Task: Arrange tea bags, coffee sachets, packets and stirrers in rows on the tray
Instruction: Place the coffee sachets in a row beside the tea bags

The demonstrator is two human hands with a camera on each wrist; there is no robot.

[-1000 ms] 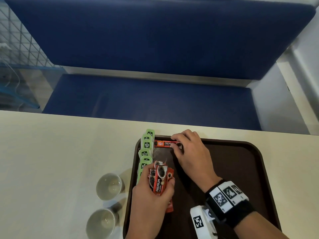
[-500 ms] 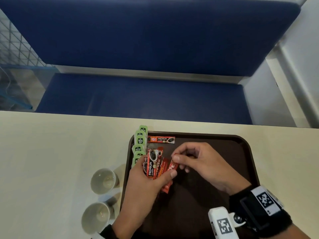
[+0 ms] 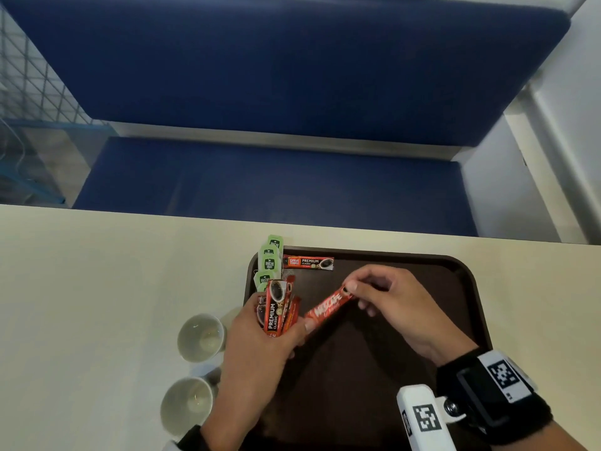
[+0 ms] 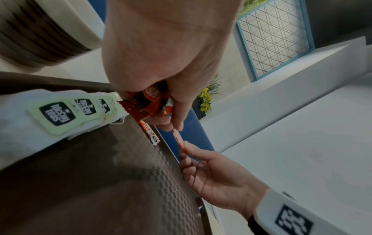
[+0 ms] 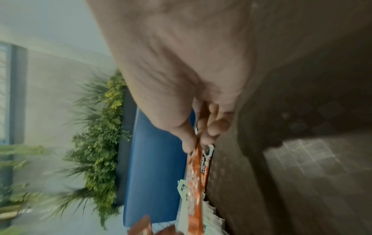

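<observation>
A dark brown tray [image 3: 461,288] lies on the cream table. Green tea bags [image 3: 269,260] form a column down its left edge. One red coffee sachet [image 3: 308,262] lies flat at the tray's far left. My left hand [image 3: 260,340] grips a bunch of red coffee sachets [image 3: 276,312] [image 4: 150,101] above the tray's left side. My right hand [image 3: 390,301] pinches the far end of a long red coffee stick [image 3: 330,305] [image 5: 194,187]; its near end touches my left thumb. The laid sachet [image 5: 206,168] shows behind the stick.
Two white cups [image 3: 201,336] [image 3: 187,406] stand on the table [image 3: 97,304] left of the tray. A blue bench [image 3: 260,183] runs behind the table's far edge. A white wall ledge sits to the right.
My right hand left the sachet it laid at the tray's far left, came back to the bunch and has pulled one red stick out to the right.
</observation>
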